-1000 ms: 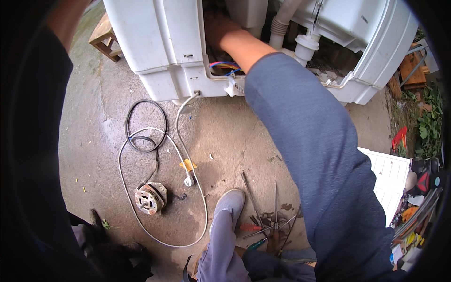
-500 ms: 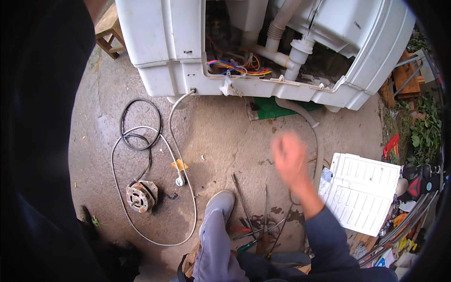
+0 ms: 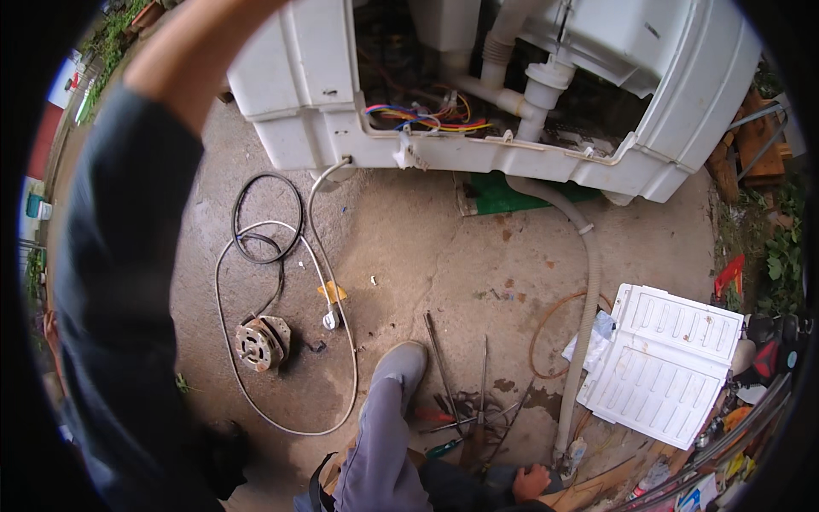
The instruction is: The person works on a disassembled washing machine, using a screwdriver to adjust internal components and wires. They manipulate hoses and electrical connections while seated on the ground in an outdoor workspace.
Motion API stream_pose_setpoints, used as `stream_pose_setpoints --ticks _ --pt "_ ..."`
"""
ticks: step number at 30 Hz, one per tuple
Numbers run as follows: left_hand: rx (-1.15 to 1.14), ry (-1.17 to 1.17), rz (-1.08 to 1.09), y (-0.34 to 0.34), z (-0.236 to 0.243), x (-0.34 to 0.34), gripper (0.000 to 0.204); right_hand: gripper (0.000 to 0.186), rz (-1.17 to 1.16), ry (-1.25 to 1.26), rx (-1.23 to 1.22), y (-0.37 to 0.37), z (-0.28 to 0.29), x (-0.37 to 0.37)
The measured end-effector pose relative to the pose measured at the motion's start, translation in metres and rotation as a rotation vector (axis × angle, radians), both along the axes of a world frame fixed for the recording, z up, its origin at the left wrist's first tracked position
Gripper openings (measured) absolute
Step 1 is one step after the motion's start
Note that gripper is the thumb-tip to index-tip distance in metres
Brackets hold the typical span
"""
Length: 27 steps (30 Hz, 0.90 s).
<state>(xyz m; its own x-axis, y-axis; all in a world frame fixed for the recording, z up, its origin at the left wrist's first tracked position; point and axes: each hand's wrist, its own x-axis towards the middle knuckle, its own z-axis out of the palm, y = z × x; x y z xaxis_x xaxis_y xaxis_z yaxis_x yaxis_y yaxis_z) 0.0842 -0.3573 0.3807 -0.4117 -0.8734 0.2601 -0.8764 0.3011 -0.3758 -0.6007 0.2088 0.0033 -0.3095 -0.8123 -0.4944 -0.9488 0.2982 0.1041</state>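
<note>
My left arm (image 3: pixel 128 213), in a dark sleeve, stretches up past the left side of a white washing machine (image 3: pixel 478 156); its hand is beyond the top edge. Down by the lower edge, my right hand (image 3: pixel 531 484) has its fingers curled in, and whatever they may hold is hidden. Several screwdrivers (image 3: pixel 483 375) and other hand tools lie on the concrete just left of that hand. The machine's open housing shows coloured wires (image 3: pixel 426 118) and a white drain pipe (image 3: pixel 544 90). A round rusty motor (image 3: pixel 262 343) rests on the floor at left.
A grey power cord with a white plug (image 3: pixel 331 320) loops around the motor, beside a black cable coil (image 3: pixel 267 177). A grey drain hose (image 3: pixel 589 290) runs down the right side. A white ribbed panel (image 3: pixel 661 367) lies near piled tools and scrap (image 3: pixel 742 410).
My right hand has dropped from above the middle floor to the lower edge, toward me. My left arm now fills more of the left side. The view has shifted slightly.
</note>
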Motion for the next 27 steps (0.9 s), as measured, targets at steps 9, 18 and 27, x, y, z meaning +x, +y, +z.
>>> stream_pose_setpoints --ticks 9,18,27 --pt "0.389 0.186 0.412 -0.010 -0.132 -0.058 0.025 0.046 0.028 0.048 0.309 -0.045 0.028 0.021" --pt "0.253 0.108 0.854 -0.098 -0.211 -0.005 0.039 0.043 0.052 0.040 0.247 -0.048 0.035 0.023" --pt "-0.377 0.510 0.980 -0.117 -0.241 -0.003 0.052 0.038 0.057 0.009 0.130 -0.043 0.032 0.022"
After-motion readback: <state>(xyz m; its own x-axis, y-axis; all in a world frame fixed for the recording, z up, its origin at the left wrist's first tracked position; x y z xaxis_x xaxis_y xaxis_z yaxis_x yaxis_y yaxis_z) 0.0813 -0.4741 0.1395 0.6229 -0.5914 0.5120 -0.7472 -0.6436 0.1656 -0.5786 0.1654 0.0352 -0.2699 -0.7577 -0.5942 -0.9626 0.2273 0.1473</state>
